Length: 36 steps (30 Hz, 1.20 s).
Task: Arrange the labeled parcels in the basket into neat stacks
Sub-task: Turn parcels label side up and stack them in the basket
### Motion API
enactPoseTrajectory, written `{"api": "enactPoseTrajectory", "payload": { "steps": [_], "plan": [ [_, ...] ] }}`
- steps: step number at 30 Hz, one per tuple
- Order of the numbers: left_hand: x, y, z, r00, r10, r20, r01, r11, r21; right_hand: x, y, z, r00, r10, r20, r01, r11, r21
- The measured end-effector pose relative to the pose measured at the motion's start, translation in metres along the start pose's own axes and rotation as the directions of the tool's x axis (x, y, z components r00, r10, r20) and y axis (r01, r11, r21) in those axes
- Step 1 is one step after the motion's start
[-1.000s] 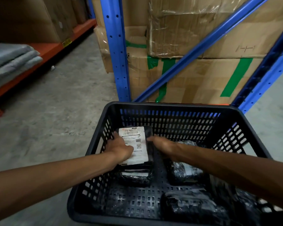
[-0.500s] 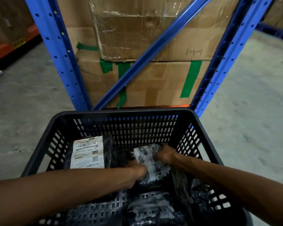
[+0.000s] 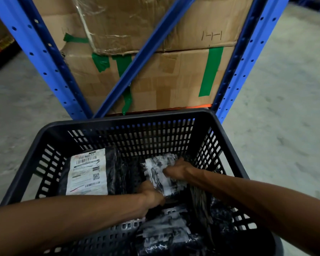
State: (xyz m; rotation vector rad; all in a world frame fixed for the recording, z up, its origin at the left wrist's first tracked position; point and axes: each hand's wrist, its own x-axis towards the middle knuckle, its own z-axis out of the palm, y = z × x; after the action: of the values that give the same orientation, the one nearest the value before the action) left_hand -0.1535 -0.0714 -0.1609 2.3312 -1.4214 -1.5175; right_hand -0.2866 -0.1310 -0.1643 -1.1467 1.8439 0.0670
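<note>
A black slotted plastic basket [image 3: 122, 117] sits in front of me on the floor. At its back left lies a black parcel [image 3: 89, 172] with a white shipping label facing up. My left hand [image 3: 150, 193] and my right hand [image 3: 175, 169] both grip a shiny black wrapped parcel [image 3: 161, 172] at the back middle of the basket, one hand on each side. More black wrapped parcels [image 3: 164, 235] lie loose in the near right part, partly hidden under my forearms.
A blue steel rack [image 3: 41, 58] with a diagonal brace stands right behind the basket, loaded with taped cardboard boxes [image 3: 174, 74]. Grey concrete floor [image 3: 284, 89] spreads left and right.
Both hands let go of the labeled parcel at the back left and moved right onto the shiny black parcel. My view swung to the right and slightly closer.
</note>
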Motion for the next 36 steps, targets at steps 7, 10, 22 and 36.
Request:
{"api": "enactPoseTrajectory", "payload": {
  "steps": [7, 10, 22, 36],
  "plan": [
    [-0.008, 0.001, -0.036, 0.980, 0.197, -0.028, -0.184, 0.951, 0.249, -0.005, 0.001, 0.001, 0.992, -0.113, -0.063, 0.116, 0.993, 0.035],
    [-0.012, -0.007, -0.045, 0.933, 0.349, -0.090, -0.302, 0.892, 0.336, -0.009, 0.005, -0.004, 0.987, -0.158, -0.032, 0.162, 0.969, 0.188],
    [-0.010, -0.001, -0.106, 0.790, 0.544, -0.282, -0.566, 0.824, 0.001, -0.067, 0.009, -0.061, 0.931, -0.354, 0.091, 0.276, 0.844, 0.459],
    [0.014, 0.001, -0.054, 0.999, 0.039, 0.033, -0.028, 0.955, -0.296, -0.050, -0.006, -0.023, 0.985, -0.016, 0.170, 0.005, 0.998, 0.065]
  ]
}}
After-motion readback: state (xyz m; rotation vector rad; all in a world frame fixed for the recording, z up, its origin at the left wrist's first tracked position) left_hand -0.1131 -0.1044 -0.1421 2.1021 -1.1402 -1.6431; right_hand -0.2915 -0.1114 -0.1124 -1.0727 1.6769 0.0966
